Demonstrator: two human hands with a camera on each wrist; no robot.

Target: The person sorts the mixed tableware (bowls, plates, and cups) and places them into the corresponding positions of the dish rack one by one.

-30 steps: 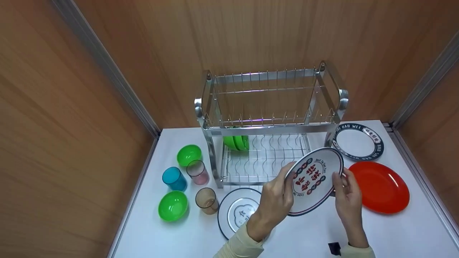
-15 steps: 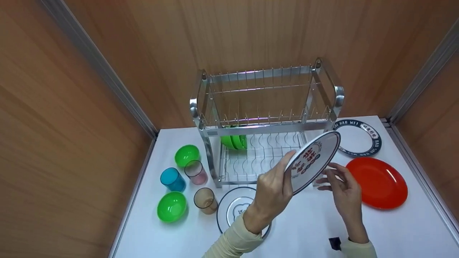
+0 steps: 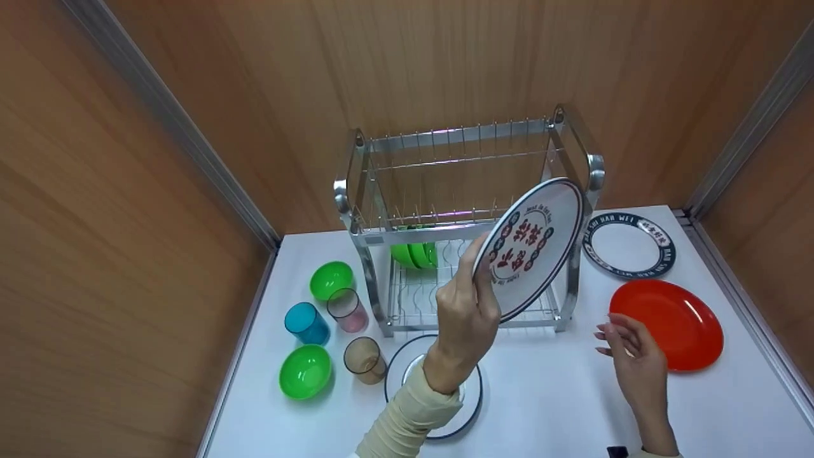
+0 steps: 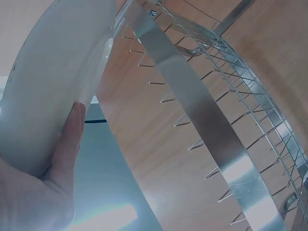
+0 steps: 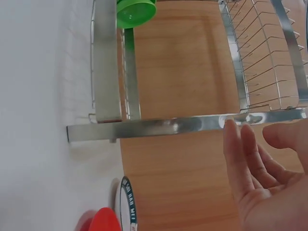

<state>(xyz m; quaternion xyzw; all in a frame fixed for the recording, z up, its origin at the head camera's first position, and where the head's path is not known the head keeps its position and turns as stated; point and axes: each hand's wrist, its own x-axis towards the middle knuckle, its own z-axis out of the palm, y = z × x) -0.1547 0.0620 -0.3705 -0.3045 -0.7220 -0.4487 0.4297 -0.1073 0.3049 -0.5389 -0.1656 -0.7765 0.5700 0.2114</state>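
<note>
My left hand [image 3: 464, 312] grips the left edge of a white plate [image 3: 537, 245] with red characters and a dark rim. Tilted steeply, the plate overlaps the right front of the two-tier metal dish rack [image 3: 420, 232] in the head view. The left wrist view shows the plate's plain underside [image 4: 53, 86] and the thumb along it, beside the rack's upper tier [image 4: 202, 106]. My right hand [image 3: 639, 362] holds nothing; its fingers are loosely bent near the red oval plate [image 3: 674, 324]. Several green bowls [image 3: 413, 254] stand on edge at the lower tier's left end.
A dark-rimmed white plate [image 3: 629, 245] lies right of the rack. Another plate [image 3: 455, 420] lies under my left forearm. At the left stand two green bowls [image 3: 305, 372], a blue cup [image 3: 307, 323], a pinkish cup [image 3: 348, 310] and a brown cup [image 3: 365, 360]. Wooden walls enclose the table.
The right hand has let go of the plate and moved away to the right. The left hand has carried the plate up and forward toward the rack, turning it more upright.
</note>
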